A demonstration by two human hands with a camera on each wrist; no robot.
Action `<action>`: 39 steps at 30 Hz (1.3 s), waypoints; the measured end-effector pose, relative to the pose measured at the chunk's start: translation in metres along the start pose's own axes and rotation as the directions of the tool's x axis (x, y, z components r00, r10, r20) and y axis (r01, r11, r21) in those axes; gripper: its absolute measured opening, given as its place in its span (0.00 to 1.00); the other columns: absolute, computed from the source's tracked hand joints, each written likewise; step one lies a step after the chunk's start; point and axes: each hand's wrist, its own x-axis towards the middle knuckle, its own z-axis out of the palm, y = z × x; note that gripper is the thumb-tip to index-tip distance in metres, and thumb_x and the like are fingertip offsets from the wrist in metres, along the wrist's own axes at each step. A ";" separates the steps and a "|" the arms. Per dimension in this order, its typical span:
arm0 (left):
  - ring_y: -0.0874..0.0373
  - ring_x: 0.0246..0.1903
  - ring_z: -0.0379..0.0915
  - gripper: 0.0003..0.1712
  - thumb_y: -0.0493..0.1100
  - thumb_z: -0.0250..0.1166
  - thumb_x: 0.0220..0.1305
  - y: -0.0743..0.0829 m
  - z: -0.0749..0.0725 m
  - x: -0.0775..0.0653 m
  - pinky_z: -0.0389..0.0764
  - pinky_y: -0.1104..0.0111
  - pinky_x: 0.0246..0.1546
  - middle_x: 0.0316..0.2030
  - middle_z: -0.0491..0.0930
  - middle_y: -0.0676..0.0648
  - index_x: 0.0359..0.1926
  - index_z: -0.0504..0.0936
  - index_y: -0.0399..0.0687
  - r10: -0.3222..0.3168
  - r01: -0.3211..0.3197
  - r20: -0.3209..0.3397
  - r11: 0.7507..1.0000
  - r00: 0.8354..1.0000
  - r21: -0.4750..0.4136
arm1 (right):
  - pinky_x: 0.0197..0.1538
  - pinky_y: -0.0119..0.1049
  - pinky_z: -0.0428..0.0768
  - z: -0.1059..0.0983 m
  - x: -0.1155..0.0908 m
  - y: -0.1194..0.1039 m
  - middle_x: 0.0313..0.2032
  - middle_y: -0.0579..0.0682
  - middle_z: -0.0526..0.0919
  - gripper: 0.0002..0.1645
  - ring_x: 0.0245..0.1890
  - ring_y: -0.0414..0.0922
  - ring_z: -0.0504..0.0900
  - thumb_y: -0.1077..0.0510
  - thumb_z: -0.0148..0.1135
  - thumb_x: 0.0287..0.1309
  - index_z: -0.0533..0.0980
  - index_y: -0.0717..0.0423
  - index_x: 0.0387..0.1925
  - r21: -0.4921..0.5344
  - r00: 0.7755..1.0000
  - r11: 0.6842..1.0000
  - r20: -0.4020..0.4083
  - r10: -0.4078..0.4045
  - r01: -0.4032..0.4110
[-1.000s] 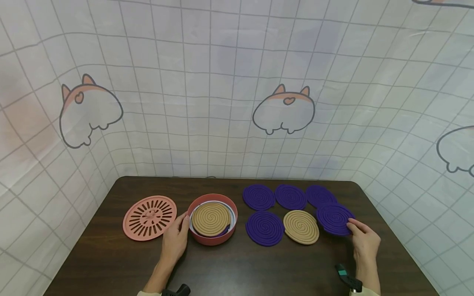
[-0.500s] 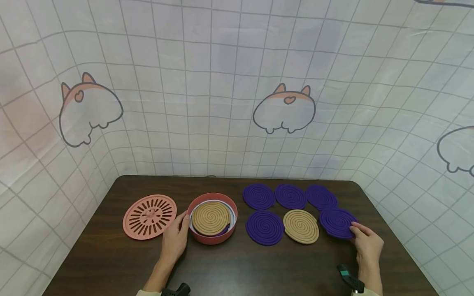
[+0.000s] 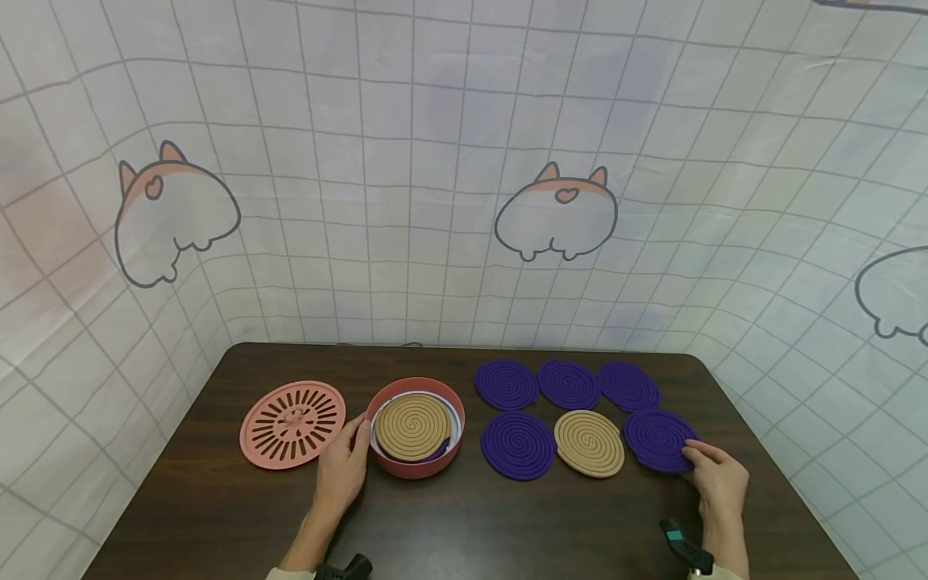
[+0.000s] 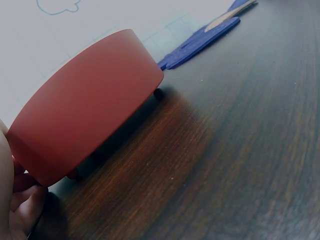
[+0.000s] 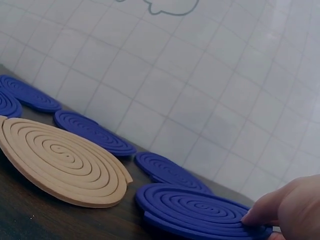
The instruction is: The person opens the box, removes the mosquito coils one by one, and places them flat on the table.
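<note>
My right hand [image 3: 718,483] pinches the right edge of a purple mosquito coil [image 3: 656,439], thumb on top. In the right wrist view this coil [image 5: 195,207] lies low, close over the table. My left hand [image 3: 343,467] grips the left side of a round red mosquito coil holder [image 3: 413,469], its fingers at the lower edge in the left wrist view. Inside the holder's white lining sits a tan mosquito coil [image 3: 412,427], with a bit of purple showing beneath it. Left of the holder lies a pink slotted lid [image 3: 268,455].
Several other purple coils [image 3: 518,445] lie in two rows on the dark wooden table [image 3: 507,532]. A tan coil [image 3: 590,444] lies in the front row, between two purple ones. Behind the table hangs a white checked curtain [image 3: 413,298] with cartoon prints.
My right hand has moved the purple coil slightly right and toward me, off its overlap with the back-row coil, and lowered it. My left hand stays at the holder.
</note>
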 end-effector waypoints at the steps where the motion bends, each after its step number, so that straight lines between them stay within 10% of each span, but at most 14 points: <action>1: 0.41 0.66 0.71 0.31 0.57 0.46 0.79 0.000 0.000 0.000 0.70 0.45 0.67 0.64 0.76 0.37 0.68 0.74 0.41 -0.002 0.002 0.000 1.000 1.000 0.001 | 0.28 0.26 0.83 0.000 0.000 0.000 0.25 0.33 0.75 0.12 0.26 0.29 0.78 0.66 0.65 0.60 0.86 0.48 0.26 -0.002 1.000 1.000 0.004 0.001 -0.001; 19: 0.42 0.66 0.72 0.31 0.58 0.47 0.78 -0.002 0.000 0.002 0.71 0.46 0.67 0.64 0.77 0.38 0.67 0.75 0.42 -0.022 0.022 -0.002 1.000 1.000 -0.006 | 0.24 0.33 0.85 -0.004 -0.004 -0.004 0.27 0.46 0.80 0.15 0.18 0.37 0.81 0.66 0.63 0.61 0.80 0.76 0.45 -0.158 0.998 0.986 0.043 -0.043 0.049; 23: 0.42 0.65 0.72 0.30 0.58 0.47 0.79 0.000 0.001 0.001 0.71 0.46 0.66 0.64 0.77 0.38 0.67 0.75 0.42 -0.014 0.013 -0.008 1.000 1.000 -0.004 | 0.24 0.33 0.85 -0.004 -0.005 -0.003 0.33 0.54 0.82 0.18 0.18 0.37 0.82 0.65 0.63 0.62 0.78 0.76 0.49 -0.214 0.997 0.974 0.049 -0.061 0.070; 32: 0.41 0.66 0.72 0.31 0.58 0.46 0.79 0.001 0.000 -0.001 0.71 0.45 0.66 0.64 0.77 0.37 0.68 0.74 0.42 -0.013 0.013 0.002 1.000 1.000 -0.002 | 0.23 0.33 0.84 -0.007 -0.008 -0.008 0.21 0.41 0.83 0.20 0.16 0.37 0.83 0.65 0.66 0.59 0.77 0.76 0.50 -0.263 0.993 0.959 0.078 -0.092 0.110; 39: 0.41 0.65 0.72 0.31 0.58 0.47 0.79 0.000 0.000 0.000 0.72 0.45 0.66 0.64 0.77 0.37 0.68 0.74 0.41 -0.006 0.006 -0.006 1.000 1.000 -0.003 | 0.21 0.33 0.83 -0.007 -0.009 -0.009 0.28 0.59 0.88 0.21 0.13 0.40 0.84 0.62 0.66 0.59 0.77 0.73 0.49 -0.357 0.990 0.924 0.079 -0.113 0.134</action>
